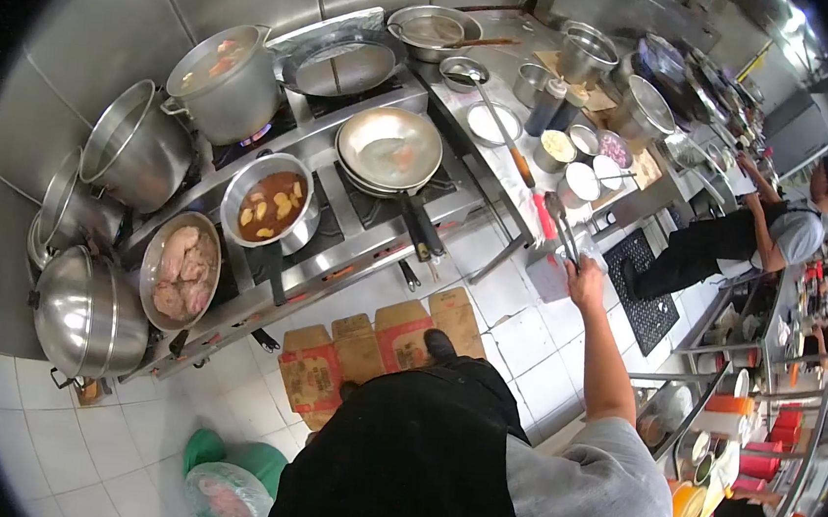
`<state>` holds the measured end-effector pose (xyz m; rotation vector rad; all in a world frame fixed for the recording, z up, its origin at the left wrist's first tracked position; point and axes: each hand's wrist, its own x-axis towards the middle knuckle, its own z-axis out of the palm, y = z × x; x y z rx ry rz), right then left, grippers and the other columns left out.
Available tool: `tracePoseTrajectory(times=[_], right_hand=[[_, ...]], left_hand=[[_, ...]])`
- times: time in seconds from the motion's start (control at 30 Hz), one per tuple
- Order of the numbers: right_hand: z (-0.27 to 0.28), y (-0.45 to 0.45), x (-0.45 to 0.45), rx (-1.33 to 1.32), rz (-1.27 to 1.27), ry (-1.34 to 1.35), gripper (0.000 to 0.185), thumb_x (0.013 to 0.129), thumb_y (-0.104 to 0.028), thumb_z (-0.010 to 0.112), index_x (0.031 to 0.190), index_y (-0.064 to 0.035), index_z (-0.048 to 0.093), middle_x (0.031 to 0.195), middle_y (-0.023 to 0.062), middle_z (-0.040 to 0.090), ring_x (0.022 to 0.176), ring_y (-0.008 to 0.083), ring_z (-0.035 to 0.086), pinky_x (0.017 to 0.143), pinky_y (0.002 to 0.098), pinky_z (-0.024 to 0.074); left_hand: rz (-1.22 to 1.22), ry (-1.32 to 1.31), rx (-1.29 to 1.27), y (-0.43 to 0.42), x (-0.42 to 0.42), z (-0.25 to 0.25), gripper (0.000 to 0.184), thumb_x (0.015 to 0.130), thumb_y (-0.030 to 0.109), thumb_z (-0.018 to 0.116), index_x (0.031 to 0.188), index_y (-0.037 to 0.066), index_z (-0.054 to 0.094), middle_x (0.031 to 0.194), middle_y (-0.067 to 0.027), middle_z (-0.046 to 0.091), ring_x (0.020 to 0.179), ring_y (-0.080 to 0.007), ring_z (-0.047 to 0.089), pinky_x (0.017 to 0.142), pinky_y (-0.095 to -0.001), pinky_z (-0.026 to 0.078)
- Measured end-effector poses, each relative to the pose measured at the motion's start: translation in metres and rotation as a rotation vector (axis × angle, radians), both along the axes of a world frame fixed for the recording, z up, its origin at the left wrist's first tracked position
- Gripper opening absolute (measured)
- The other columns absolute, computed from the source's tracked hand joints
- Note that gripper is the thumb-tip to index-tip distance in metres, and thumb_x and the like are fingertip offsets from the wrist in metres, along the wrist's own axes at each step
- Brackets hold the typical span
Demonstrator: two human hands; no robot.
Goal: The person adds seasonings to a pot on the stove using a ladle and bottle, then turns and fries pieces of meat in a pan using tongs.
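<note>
My right hand (585,281) is closed around the end of a pair of metal tongs (563,228), stretched out at the right end of the prep table (500,173). The far ends of the tongs are over the table's front edge, close to a red-handled utensil (542,214) and a white container (579,184). My left hand is out of view. On the stove, a saucepan (236,187) holds brown sauce with yellowish pieces. Stacked frying pans (390,145) sit to its right, and a pan of pale raw meat (184,273) stands at the left.
A large stockpot (222,94) stands over a lit burner. Flattened cardboard (310,373) covers floor tiles at my feet. A bag-lined bin (227,503) is behind me to the left. Another person (756,229) works at the right, beside a black mat (642,286).
</note>
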<state>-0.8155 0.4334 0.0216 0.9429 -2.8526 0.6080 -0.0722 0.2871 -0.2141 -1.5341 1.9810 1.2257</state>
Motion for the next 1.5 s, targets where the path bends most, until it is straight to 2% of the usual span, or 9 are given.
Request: tracePoseTrajectory(times=[0.47, 0.7, 0.8, 0.9, 1.03, 1.13, 1.33, 1.43, 1.5], right_hand=[[-0.062, -0.130, -0.097, -0.060, 0.282, -0.003, 0.044, 0.090, -0.032, 0.070, 0.114, 0.0038, 0.060, 0.105, 0.0248, 0.061, 0.102, 0.0436, 0.060, 0.087, 0.0515, 0.0508], [-0.087, -0.156, -0.113, 0.065, 0.319, 0.148, 0.071, 0.088, -0.049, 0.069, 0.124, 0.0110, 0.057, 0.123, 0.0340, 0.060, 0.119, 0.0488, 0.056, 0.106, 0.0539, 0.0423], [-0.106, -0.155, -0.123, 0.181, 0.385, 0.129, 0.073, 0.086, -0.051, 0.071, 0.122, 0.0115, 0.057, 0.129, 0.0310, 0.058, 0.124, 0.0464, 0.053, 0.109, 0.0530, 0.0397], [-0.084, -0.157, -0.118, 0.228, 0.402, 0.129, 0.065, 0.078, -0.046, 0.078, 0.111, 0.0088, 0.064, 0.119, 0.0266, 0.062, 0.117, 0.0415, 0.057, 0.104, 0.0506, 0.0437], [-0.083, -0.157, -0.128, 0.397, 0.505, 0.178, 0.056, 0.071, -0.034, 0.078, 0.109, 0.0053, 0.067, 0.111, 0.0246, 0.066, 0.111, 0.0403, 0.061, 0.099, 0.0504, 0.0472], [-0.111, -0.159, -0.146, 0.300, 0.428, -0.028, 0.057, 0.068, -0.032, 0.079, 0.110, 0.0036, 0.064, 0.109, 0.0245, 0.067, 0.110, 0.0416, 0.061, 0.098, 0.0517, 0.0470], [-0.109, -0.150, -0.148, 0.058, 0.477, 0.252, 0.062, 0.077, -0.033, 0.078, 0.109, 0.0170, 0.060, 0.102, 0.0314, 0.067, 0.097, 0.0468, 0.065, 0.091, 0.0529, 0.0505], [-0.130, -0.147, -0.179, 0.040, 0.544, 0.102, 0.052, 0.080, -0.036, 0.075, 0.100, 0.0109, 0.064, 0.106, 0.0324, 0.065, 0.101, 0.0513, 0.061, 0.091, 0.0530, 0.0481], [-0.132, -0.121, -0.192, 0.130, 0.875, 0.361, 0.031, 0.087, -0.026, 0.065, 0.099, 0.0024, 0.069, 0.111, 0.0312, 0.066, 0.106, 0.0510, 0.061, 0.092, 0.0546, 0.0484]], left_hand=[[0.318, 0.004, -0.052, 0.061, -0.147, 0.088, 0.040, 0.092, 0.041, 0.072, 0.100, 0.002, 0.075, 0.099, -0.0234, 0.074, 0.095, -0.0388, 0.072, 0.085, -0.0439, 0.057], [0.393, -0.098, 0.026, 0.134, -0.133, 0.084, 0.048, 0.086, 0.047, 0.075, 0.099, 0.000, 0.075, 0.096, -0.0224, 0.075, 0.095, -0.0338, 0.073, 0.083, -0.0437, 0.057], [0.620, 0.013, -0.047, 0.165, -0.168, 0.141, 0.055, 0.084, 0.052, 0.075, 0.100, 0.000, 0.074, 0.093, -0.0217, 0.075, 0.094, -0.0351, 0.072, 0.085, -0.0442, 0.056], [0.497, -0.064, 0.012, 0.168, -0.158, 0.093, 0.052, 0.087, 0.050, 0.075, 0.100, 0.000, 0.072, 0.087, -0.0183, 0.075, 0.081, -0.0301, 0.072, 0.074, -0.0422, 0.059], [0.642, -0.003, 0.024, 0.174, -0.183, 0.122, 0.045, 0.091, 0.046, 0.073, 0.100, 0.001, 0.070, 0.077, -0.0106, 0.073, 0.059, -0.0177, 0.068, 0.052, -0.0339, 0.056], [0.791, 0.130, 0.077, 0.205, -0.175, 0.096, 0.046, 0.091, 0.046, 0.072, 0.100, 0.001, 0.070, 0.076, -0.0110, 0.074, 0.061, -0.0189, 0.069, 0.057, -0.0355, 0.058], [0.930, 0.031, 0.076, 0.301, -0.157, 0.095, 0.045, 0.090, 0.045, 0.072, 0.099, 0.001, 0.072, 0.077, -0.0124, 0.074, 0.062, -0.0218, 0.070, 0.059, -0.0362, 0.058], [0.819, -0.073, -0.043, 0.376, -0.135, 0.062, 0.043, 0.087, 0.043, 0.075, 0.096, 0.000, 0.073, 0.081, -0.0151, 0.075, 0.071, -0.0298, 0.072, 0.070, -0.0411, 0.059], [0.963, -0.030, 0.146, 0.390, -0.139, 0.087, 0.040, 0.086, 0.039, 0.077, 0.094, 0.000, 0.074, 0.085, -0.0197, 0.075, 0.085, -0.0359, 0.073, 0.080, -0.0427, 0.058]])
